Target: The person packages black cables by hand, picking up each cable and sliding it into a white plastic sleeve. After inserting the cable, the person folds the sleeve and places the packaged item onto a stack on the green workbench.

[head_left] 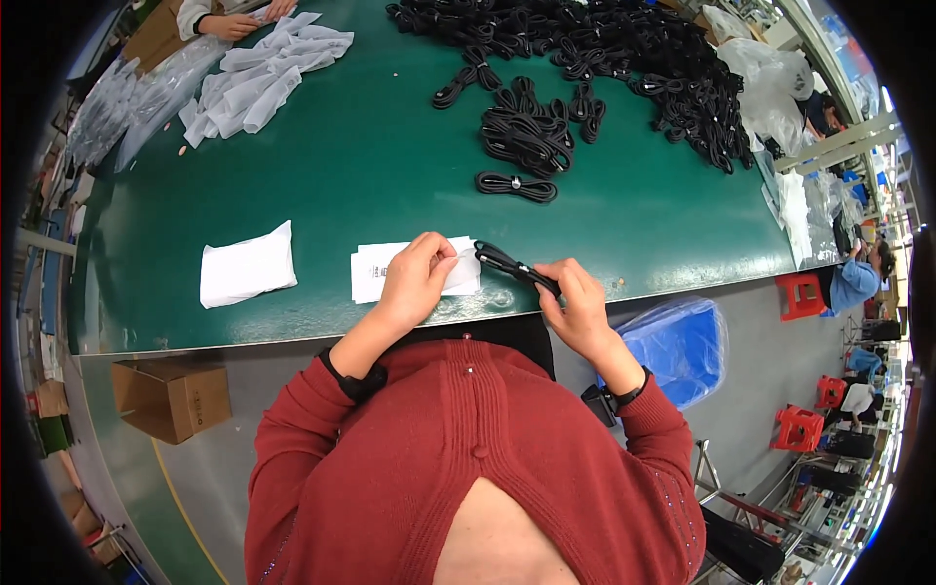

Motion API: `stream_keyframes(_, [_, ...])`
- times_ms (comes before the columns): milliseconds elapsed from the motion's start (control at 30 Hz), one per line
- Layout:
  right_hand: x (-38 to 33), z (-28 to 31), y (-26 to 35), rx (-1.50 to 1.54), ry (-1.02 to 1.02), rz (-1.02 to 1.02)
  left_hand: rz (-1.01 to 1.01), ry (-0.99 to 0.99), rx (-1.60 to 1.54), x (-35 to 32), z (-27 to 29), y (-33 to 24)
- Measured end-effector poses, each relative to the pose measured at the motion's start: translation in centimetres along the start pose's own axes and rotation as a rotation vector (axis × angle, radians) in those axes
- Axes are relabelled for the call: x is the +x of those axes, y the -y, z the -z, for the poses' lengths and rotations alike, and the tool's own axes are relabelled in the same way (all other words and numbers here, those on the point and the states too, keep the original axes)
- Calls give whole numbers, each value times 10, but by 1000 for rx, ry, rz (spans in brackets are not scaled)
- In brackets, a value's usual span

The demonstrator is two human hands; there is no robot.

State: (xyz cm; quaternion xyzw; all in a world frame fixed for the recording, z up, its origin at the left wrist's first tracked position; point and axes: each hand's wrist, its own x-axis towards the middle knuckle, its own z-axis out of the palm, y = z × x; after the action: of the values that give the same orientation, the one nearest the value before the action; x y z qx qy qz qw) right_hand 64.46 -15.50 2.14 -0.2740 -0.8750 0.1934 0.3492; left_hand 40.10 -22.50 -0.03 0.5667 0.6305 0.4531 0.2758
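Head view shows both bare hands near the front edge of a green worktable (341, 185). The right hand (580, 304) is partly closed, its thumb and curled fingers around the near end of a bundled black cable (515, 265); the bundle slants up and leftward, its looped far end pointing toward the other hand. The left hand (417, 281) is nearly closed, thumb and forefinger together on a thin pale piece (465, 253) just beside that loop; whether this is paper or film cannot be told. Beneath the left hand lie white printed slips (369, 276), overlapping one another. A white packet (247, 265) lies apart to the left. Beyond the hands, a single tied cable (517, 186) lies before a small cable stack (526, 136), with a large heap of black cables (624, 44) farther back. Pale translucent bags (268, 76) lie at far left, near a co-worker's hands (229, 26).
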Motion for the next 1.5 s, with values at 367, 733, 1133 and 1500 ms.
stream_keyframes(367, [5, 8, 0, 687, 442, -811, -151, 34, -17, -5, 4, -5])
stream_keyframes(733, [5, -5, 7, 1293, 347, -1152, -529, -22, 179, 1, 15, -19])
stream_keyframes(1133, [12, -18, 25, 104, 19, 22, -424, -6, 227, -1, 21, -21])
stream_keyframes(1500, [35, -36, 30, 243, -45, -175, -411, -67, 177, 14, 28, -29])
